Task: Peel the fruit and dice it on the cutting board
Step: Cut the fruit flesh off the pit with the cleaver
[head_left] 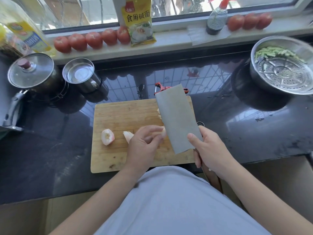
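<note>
- The fruit, already peeled, was spread over the cutting board (118, 116) in pieces: a pale half (107, 136) with its pit hollow turned up lay at the left, a wedge (127, 135) sat just beside the left hand, and a few small cut bits (158, 113) could be made out along the far side of the blade.
- The board had been set on the dark countertop (237, 133) straight in front of the person, probably so both hands could work over it.
- The cleaver (177, 119) was held tilted over the board's right part, its broad face turned up toward the camera.
- The right hand (210, 148) was wrapped round the handle, thumb pressed on the blade's flat, likely for control.
- The left hand (144, 143) was curled over a piece of fruit (163, 131) next to the blade, fingertips pinching it, apparently to steady it for dicing.
- A red peeler (166, 88) had been laid aside just behind the board, which suggests peeling was finished.
</note>
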Available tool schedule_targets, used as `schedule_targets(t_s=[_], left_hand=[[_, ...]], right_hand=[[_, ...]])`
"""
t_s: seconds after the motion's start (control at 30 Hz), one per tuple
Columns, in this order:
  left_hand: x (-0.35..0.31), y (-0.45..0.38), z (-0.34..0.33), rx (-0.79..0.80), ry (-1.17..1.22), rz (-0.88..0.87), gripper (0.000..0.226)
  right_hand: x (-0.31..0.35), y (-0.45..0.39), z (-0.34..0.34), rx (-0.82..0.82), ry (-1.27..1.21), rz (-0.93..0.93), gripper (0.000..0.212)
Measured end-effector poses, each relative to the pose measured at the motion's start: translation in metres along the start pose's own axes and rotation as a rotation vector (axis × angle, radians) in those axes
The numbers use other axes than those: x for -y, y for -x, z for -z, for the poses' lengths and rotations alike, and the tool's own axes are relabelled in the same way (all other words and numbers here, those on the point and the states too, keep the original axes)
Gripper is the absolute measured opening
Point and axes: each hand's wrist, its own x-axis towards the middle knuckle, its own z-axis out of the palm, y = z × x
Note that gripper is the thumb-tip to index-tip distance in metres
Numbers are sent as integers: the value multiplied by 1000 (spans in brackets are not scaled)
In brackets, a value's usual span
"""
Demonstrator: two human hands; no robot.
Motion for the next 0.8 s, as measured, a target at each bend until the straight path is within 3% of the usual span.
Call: schedule_targets(t_s=[0.57,0.8], left_hand=[[6,-1,2,-8,-43,-76,17],[7,0,0,-12,38,-21,20]], right_hand=[[8,4,-2,0,19,13,16],[5,5,-1,10,16,-20,15]])
